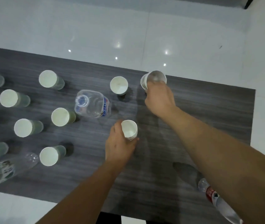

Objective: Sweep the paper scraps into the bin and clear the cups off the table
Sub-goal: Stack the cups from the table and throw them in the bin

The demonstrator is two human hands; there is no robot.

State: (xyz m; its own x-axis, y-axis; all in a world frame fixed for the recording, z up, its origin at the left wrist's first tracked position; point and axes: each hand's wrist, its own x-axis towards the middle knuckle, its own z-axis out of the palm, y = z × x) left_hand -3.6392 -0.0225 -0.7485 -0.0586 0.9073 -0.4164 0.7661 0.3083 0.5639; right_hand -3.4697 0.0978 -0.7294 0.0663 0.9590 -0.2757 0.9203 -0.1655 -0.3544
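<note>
A dark grey wood-grain table (209, 113) stands on a glossy white tiled floor (96, 29) that mirrors small ceiling lights; a dark furniture leg (249, 3) shows at the top right corner.

The person's left hand (120, 147) is wrapped around a nested stack of paper cups (129, 130), fingers closed on the stack's lower part. The stack stands nearly upright, mouth up and tipped slightly toward the camera, its long axis close to vertical; several rims show layered just above the grip. It sits near the table's middle.

The right hand (159, 97) reaches to the far edge and closes on a tilted cup (153, 79) — that one leans away, its grey underside showing at the top and its rim turned left, so its axis runs well off vertical. Whether it is clear of the table cannot be told.

Just left of it a single cup (119, 85) stands upright, apart from both hands. A clear water bottle (93, 104) stands between that cup and the left-hand group of upright cups (59, 117), which fill the table's left side. Another clear bottle (4, 170) lies at the lower left, and a red-labelled bottle (214, 196) lies under the right forearm near the front edge — partly hidden.
</note>
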